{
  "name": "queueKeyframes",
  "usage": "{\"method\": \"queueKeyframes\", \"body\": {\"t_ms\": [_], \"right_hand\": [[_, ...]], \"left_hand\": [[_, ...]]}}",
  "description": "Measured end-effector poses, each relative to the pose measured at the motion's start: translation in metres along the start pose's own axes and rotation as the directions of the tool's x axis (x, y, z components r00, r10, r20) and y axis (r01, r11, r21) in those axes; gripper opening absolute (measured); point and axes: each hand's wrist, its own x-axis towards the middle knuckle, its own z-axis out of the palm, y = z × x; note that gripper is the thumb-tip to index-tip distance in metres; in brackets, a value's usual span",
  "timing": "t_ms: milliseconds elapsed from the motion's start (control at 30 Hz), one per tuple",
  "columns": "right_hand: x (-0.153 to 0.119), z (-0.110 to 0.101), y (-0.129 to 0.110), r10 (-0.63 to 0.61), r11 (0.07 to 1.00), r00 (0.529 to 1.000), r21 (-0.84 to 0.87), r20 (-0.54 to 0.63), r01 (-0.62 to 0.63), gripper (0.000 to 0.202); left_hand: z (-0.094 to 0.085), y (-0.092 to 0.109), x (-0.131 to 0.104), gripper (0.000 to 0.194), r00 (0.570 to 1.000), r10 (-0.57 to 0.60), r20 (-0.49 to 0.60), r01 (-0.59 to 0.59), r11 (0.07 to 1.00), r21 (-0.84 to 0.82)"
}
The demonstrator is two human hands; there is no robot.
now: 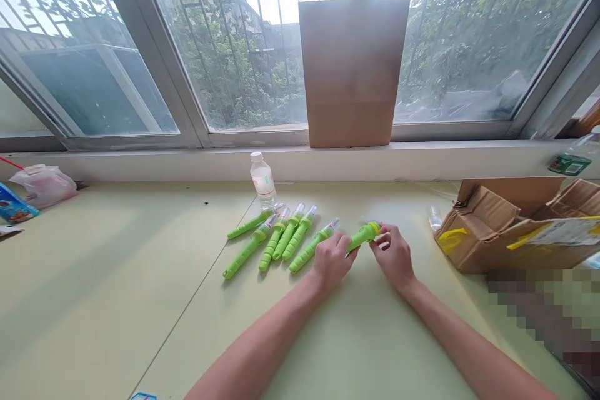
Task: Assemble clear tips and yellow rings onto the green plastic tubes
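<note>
My left hand (332, 257) is wrapped round the lower body of a green tube-like piece (362, 236). The fingers of my right hand (392, 255) are closed at its upper end, by a yellow-green ring; whether they grip the ring or a small part there is hidden. Left of my left hand, several similar green pieces with clear tips lie side by side on the pale green table (140, 275). The nearest of them is a green piece (310, 251) just beside my left fingers.
A clear bottle (263, 182) stands behind the green pieces. At the right are an open cardboard box (510, 247), a small clear cup (435, 219) and a green-labelled bottle (572, 161). A cardboard sheet (354, 75) leans on the window. A pink bag (44, 186) lies far left.
</note>
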Motion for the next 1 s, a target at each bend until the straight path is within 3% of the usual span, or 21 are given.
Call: {"method": "queueKeyframes", "body": {"t_ms": [333, 567, 733, 867, 1000], "right_hand": [[-0.0008, -0.0003, -0.0015, -0.025, 1.000, 1.000, 0.006, -0.002, 0.025, 0.030], [-0.0015, 0.0010, -0.0002, -0.028, 1.000, 1.000, -0.013, 0.006, 0.028, 0.026], [-0.0001, 0.0012, -0.0021, -0.041, 0.999, 0.999, 0.006, -0.030, 0.041, 0.025], [-0.0004, 0.0020, -0.0015, -0.020, 1.000, 1.000, -0.019, -0.016, 0.020, 0.025], [-0.0012, 0.0031, 0.0003, -0.014, 0.999, 1.000, -0.048, 0.000, 0.014, 0.025]], "left_hand": [[-0.0013, 0.0005, -0.0011, 0.021, 0.994, 0.002, 0.112, 0.003, 0.999, -0.045], [0.0016, -0.0013, -0.0018, 0.022, 0.977, -0.058, 0.206, 0.081, 0.991, -0.105], [-0.0007, -0.0004, 0.0013, 0.008, 0.993, -0.015, 0.113, 0.020, 0.999, -0.049], [-0.0021, 0.0011, 0.0028, 0.016, 0.998, 0.023, 0.065, -0.023, 1.000, -0.004], [-0.0025, 0.0028, 0.0021, 0.021, 0.994, 0.061, 0.093, -0.061, 0.998, -0.001]]}}
